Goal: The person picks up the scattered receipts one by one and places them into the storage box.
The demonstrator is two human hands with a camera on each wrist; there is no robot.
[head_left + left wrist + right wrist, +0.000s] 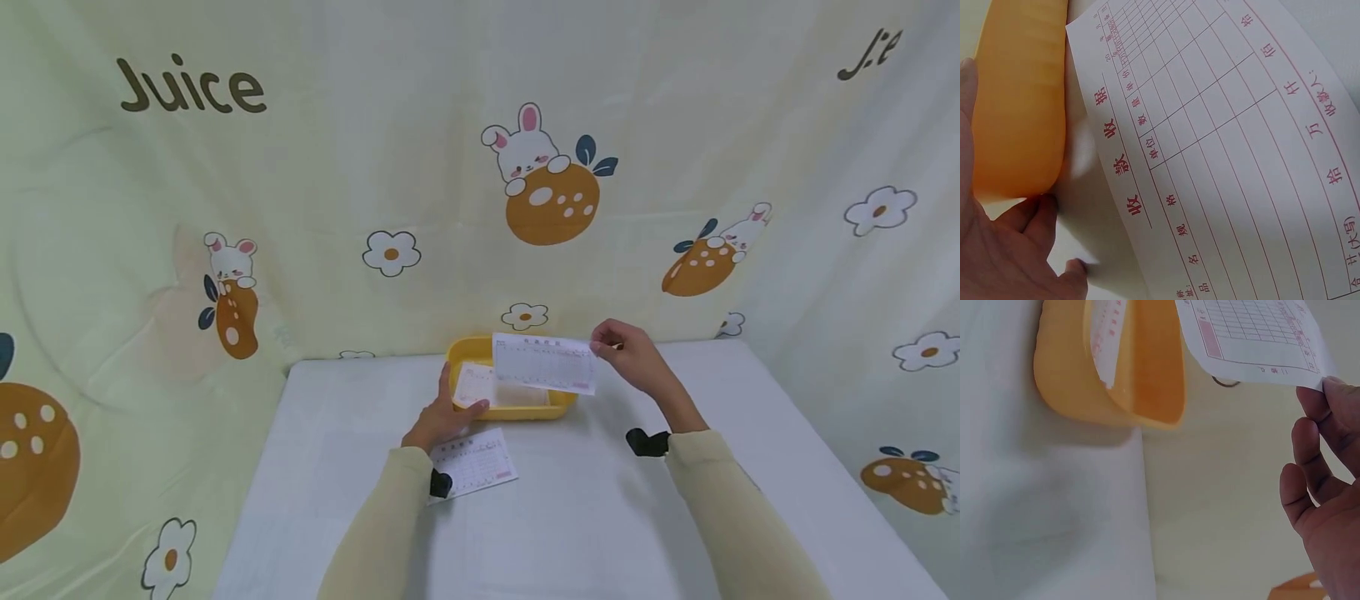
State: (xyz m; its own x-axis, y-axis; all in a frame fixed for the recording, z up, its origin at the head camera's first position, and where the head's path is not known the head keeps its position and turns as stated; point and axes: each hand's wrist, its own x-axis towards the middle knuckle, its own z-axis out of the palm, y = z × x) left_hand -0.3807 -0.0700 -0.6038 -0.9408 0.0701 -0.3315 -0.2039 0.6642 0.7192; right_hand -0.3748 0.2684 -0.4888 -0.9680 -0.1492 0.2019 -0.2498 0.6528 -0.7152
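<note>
A yellow plastic basket (525, 413) stands near the table's far edge. My left hand (441, 418) grips its left end, with the thumb at the front rim. With thumb and index finger, my right hand (632, 357) pinches the corner of a printed receipt slip (543, 364), raised over the basket. In the right wrist view the slip (1250, 340) droops from the fingertips (1313, 403), and the other fingers are bent. More paper slips (471, 385) lie inside the basket. Below my left wrist, another receipt sheet (1210, 144) with red print lies on the table.
A white cloth covers the table (585, 517). Behind and beside it hangs a printed curtain (442, 167) with rabbits, oranges and flowers. Black straps (647, 442) sit at both wrists, by the cream sleeves.
</note>
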